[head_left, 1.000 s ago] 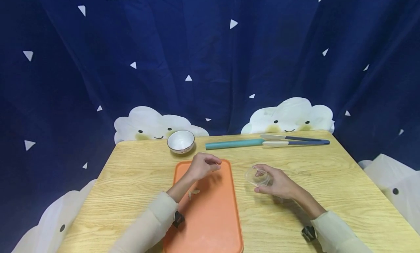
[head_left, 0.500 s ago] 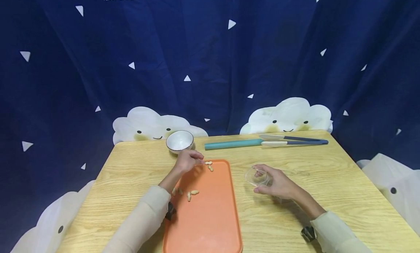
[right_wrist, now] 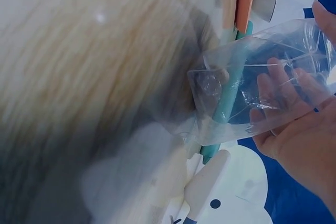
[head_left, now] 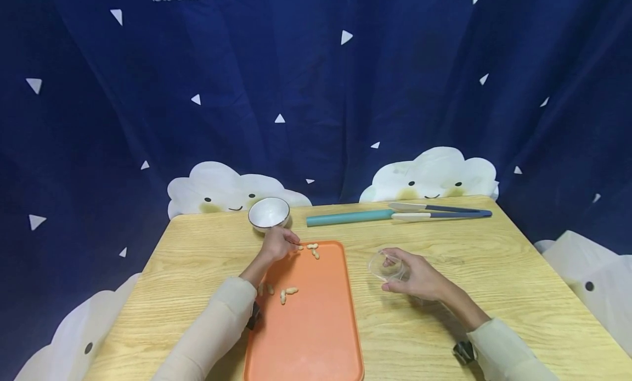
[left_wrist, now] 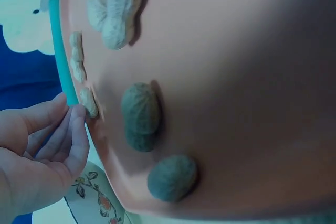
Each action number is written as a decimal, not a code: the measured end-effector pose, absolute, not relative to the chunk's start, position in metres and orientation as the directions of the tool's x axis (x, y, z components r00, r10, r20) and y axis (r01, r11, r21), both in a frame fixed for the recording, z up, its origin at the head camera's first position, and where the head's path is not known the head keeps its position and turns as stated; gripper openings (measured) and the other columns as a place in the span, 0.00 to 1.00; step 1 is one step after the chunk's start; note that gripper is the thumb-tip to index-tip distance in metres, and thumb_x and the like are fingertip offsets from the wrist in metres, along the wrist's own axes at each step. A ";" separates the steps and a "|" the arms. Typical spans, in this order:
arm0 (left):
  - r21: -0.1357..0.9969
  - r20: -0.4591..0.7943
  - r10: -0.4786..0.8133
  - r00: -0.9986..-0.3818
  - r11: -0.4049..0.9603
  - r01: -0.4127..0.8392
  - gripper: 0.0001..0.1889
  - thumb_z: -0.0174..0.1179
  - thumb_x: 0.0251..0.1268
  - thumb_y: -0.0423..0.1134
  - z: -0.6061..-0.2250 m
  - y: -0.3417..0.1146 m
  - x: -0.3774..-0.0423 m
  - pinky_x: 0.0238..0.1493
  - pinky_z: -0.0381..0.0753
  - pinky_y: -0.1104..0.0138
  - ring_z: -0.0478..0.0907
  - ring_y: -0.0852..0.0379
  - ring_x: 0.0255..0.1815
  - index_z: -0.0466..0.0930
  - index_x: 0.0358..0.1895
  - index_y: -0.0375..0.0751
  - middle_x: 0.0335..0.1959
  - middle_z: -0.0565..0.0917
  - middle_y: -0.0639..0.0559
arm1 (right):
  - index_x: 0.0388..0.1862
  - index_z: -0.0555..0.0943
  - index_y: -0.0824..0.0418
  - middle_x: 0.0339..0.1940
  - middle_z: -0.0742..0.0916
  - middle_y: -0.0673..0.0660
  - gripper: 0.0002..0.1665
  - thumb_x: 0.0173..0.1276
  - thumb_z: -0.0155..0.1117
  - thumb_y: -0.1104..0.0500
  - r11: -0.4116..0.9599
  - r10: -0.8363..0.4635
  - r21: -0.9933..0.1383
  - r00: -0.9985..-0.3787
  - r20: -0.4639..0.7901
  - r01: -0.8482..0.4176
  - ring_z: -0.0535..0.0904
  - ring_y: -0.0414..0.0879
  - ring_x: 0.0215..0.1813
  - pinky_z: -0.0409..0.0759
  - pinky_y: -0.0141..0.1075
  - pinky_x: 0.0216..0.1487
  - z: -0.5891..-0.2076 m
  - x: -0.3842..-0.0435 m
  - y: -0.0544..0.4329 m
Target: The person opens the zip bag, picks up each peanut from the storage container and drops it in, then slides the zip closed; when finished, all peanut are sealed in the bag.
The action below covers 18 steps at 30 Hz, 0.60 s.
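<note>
One wood-grain worktop (head_left: pixel 444 246) under everything, orange tray (head_left: pixel 316 326) below the left hand (head_left: pixel 278 244) and its fingers. Tongs (head_left: pixel 459 215) and a teal tube (head_left: pixel 348 218) sit past the right hand (head_left: pixel 417 276), clear of its fingers. White bowl (head_left: pixel 269 212) is just beyond the left fingers, bit in the way. Right fingers curl round a clear cup (right_wrist: pixel 252 87): looks thin and light, so hold its sides gently. Smallest, the peanuts (head_left: pixel 291 290): probably light, dry, crackable; pinch mid-shell. Nearest peanut (left_wrist: pixel 88 102) is at the left fingertips, barely parted and seemingly empty; can't tell if they touch.
</note>
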<state>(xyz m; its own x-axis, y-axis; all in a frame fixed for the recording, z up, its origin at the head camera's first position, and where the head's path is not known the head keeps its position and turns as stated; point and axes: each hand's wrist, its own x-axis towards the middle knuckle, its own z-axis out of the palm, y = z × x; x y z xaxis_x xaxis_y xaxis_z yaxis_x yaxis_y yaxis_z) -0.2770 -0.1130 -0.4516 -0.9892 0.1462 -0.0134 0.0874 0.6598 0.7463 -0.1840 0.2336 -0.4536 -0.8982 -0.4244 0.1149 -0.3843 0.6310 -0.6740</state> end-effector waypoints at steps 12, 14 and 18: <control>0.724 -0.023 0.138 -0.990 0.686 0.078 0.06 0.65 0.43 0.20 -0.454 -0.111 -0.278 0.23 0.75 0.74 0.79 0.61 0.22 0.85 0.27 0.31 0.25 0.86 0.44 | 0.66 0.68 0.58 0.49 0.84 0.53 0.44 0.54 0.72 0.42 0.638 -0.425 -0.669 -0.899 0.106 -0.380 0.78 0.53 0.54 0.74 0.50 0.53 -0.452 -0.184 0.233; 0.715 -0.026 0.130 -0.991 0.695 0.073 0.07 0.65 0.41 0.20 -0.455 -0.111 -0.278 0.22 0.75 0.74 0.77 0.63 0.19 0.85 0.25 0.32 0.23 0.86 0.46 | 0.66 0.68 0.58 0.49 0.84 0.54 0.44 0.54 0.72 0.42 0.637 -0.424 -0.672 -0.900 0.102 -0.377 0.78 0.53 0.54 0.74 0.50 0.53 -0.452 -0.184 0.234; 0.693 -0.019 0.124 -0.992 0.717 0.077 0.07 0.68 0.39 0.20 -0.456 -0.110 -0.278 0.23 0.75 0.74 0.75 0.63 0.19 0.84 0.24 0.33 0.22 0.85 0.48 | 0.66 0.67 0.58 0.49 0.84 0.54 0.45 0.54 0.72 0.42 0.635 -0.423 -0.677 -0.901 0.097 -0.371 0.78 0.53 0.54 0.75 0.47 0.51 -0.452 -0.185 0.234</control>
